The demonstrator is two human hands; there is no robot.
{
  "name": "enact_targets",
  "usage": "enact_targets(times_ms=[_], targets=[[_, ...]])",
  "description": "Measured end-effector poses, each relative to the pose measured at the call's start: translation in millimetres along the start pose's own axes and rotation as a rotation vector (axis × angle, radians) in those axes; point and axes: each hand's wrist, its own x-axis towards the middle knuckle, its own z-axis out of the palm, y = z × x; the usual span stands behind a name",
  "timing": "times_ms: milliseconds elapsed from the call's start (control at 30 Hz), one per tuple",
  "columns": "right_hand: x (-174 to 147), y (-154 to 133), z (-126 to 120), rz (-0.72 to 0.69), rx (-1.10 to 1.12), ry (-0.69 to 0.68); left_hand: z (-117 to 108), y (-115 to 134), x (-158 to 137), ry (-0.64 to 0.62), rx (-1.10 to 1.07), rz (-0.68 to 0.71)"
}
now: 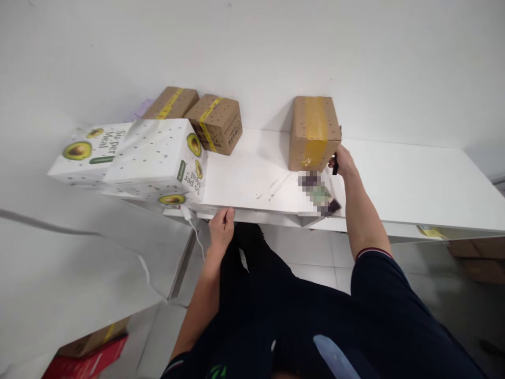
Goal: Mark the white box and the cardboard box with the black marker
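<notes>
My right hand (344, 161) is closed around a small black object (335, 163), at the lower right side of a brown cardboard box (299, 117) with wide yellow tape. Its kind is too small to make out. The box stands upright on the white table (252, 179). Just in front of it lies a pixelated dark and green item (319, 193). At the table's front edge, my left hand (222, 225) is curled with thumb and fingers together; whether anything is in it is hidden.
White avocado-print boxes (152, 150) stand at the left, with taped brown boxes (221, 118) behind. A white cable (197, 237) hangs at the front edge. A white panel (79, 263) fills the left. Brown cartons (479, 258) lie below right, and a red box (94, 358) below left.
</notes>
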Motion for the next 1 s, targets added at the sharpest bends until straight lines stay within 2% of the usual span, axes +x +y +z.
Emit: enact_targets(times_ms=[133,200,267,333,433,567,767,867,1000], targets=[[-12,-12,51,0.101,0.005,-0.306,4,9,3,-0.029,-0.013,-0.019],[-18,-16,77,0.107,0.037,-0.374,2,12,4,-0.037,-0.032,-0.039],[-20,-19,99,0.1,0.109,-0.278,-3,13,4,-0.038,-0.052,-0.069],[-16,-20,117,0.106,0.19,-0.097,-9,10,4,-0.03,-0.072,-0.093],[3,-24,137,0.093,0.225,0.083,-20,3,-1,-0.009,-0.094,-0.09],[44,-35,152,-0.046,0.142,0.112,-30,-5,-16,-0.01,-0.105,-0.128],[88,-58,169,-0.107,0.057,-0.068,-27,0,-42,-0.04,-0.168,-0.221],[86,-63,171,-0.068,0.04,-0.146,-24,3,-45,-0.036,-0.193,-0.215],[56,-63,157,-0.123,0.045,-0.127,-24,0,-32,0.022,-0.262,-0.241]])
